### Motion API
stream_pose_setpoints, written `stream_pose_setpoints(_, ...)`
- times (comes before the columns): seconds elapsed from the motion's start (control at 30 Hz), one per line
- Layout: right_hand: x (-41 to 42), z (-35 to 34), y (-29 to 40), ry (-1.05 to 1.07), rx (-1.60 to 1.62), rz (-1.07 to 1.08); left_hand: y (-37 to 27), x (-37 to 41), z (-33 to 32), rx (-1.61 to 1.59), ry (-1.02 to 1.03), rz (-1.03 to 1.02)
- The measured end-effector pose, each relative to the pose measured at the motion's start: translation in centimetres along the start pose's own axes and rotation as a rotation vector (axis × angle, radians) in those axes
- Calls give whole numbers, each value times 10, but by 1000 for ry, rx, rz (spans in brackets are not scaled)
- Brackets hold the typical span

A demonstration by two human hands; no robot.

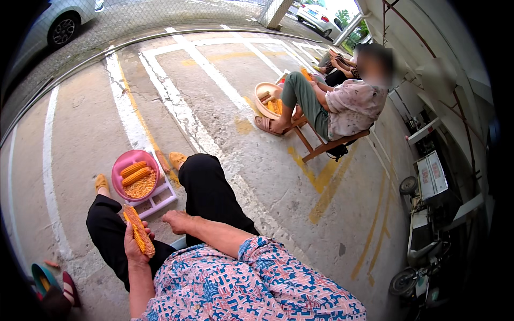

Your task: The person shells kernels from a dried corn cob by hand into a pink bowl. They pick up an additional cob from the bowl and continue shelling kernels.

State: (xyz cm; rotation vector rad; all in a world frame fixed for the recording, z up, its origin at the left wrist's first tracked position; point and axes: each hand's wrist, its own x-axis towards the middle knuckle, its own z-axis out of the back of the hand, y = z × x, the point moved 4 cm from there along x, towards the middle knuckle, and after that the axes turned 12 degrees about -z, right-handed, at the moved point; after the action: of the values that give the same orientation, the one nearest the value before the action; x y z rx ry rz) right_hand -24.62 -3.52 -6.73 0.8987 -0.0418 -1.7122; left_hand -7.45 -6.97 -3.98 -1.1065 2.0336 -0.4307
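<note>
My left hand grips a partly stripped ear of corn, with rows of orange kernels beside paler bare cob. Curled into a loose fist, my right hand hovers over the gap between my knees, apart from the ear. Its palm is hidden, and nothing shows sticking out of it. Between my feet is a pink plastic basin holding two ears of corn and many loose kernels. The basin rests on a pale lilac plastic frame, partly hidden beneath it.
At right a person sits on a wooden chair beside a peach basin of corn; others sit beyond. A teal container and another person's shoe are at lower left. Motor vehicles line the right; a wire fence runs ahead.
</note>
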Motion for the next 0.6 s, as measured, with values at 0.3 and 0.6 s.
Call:
stream_pose_setpoints(0.3, 28, -16, -23, -155, 195, 153, -5, 1, -16, -16, 51, 23)
stream_pose_setpoints(0.6, 7, 6, 5, 34, 606, -8, -23, 3, -28, -143, 268, -93)
